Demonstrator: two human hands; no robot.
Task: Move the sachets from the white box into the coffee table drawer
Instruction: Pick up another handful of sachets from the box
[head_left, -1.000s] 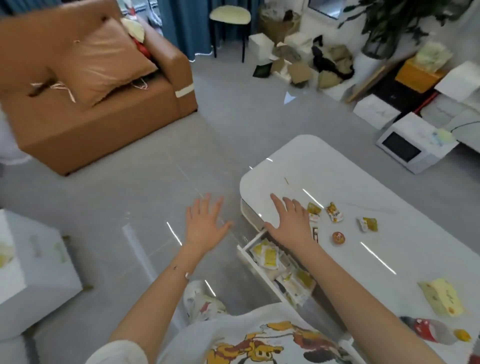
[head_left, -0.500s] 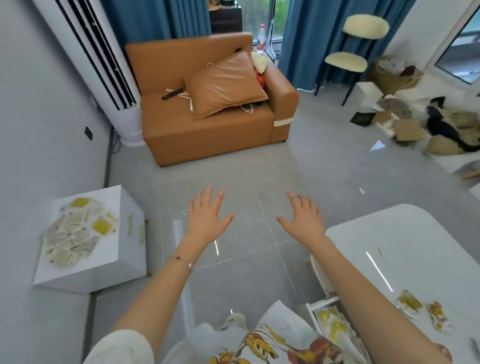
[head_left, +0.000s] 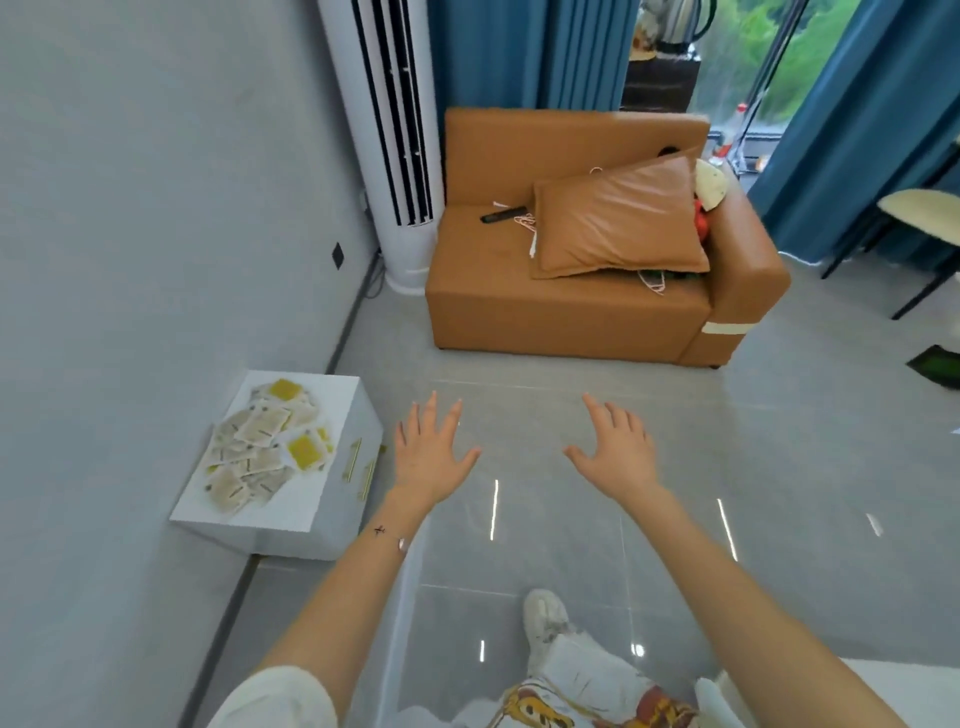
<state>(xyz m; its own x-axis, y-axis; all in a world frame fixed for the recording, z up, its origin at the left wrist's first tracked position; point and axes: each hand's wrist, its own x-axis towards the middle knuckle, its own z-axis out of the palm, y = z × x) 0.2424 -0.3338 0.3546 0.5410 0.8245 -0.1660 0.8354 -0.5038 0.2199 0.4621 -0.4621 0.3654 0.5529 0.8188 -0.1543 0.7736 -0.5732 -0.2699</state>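
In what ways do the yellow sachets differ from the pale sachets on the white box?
The yellow sachets are bright yellow; the pale sachets are beige. The yellow sachets are few, the pale sachets many. Both lie in one pile on the white box.

Shows beige and bright-yellow square sachets (head_left: 265, 452) on a white cubic box (head_left: 340, 525), a tan-orange leather sofa (head_left: 545, 312) with matching cushion (head_left: 618, 218), teal-blue pleated curtains (head_left: 524, 52), a white tower air conditioner (head_left: 410, 249) striped with black slats, and glossy grey floor tiles (head_left: 779, 441).
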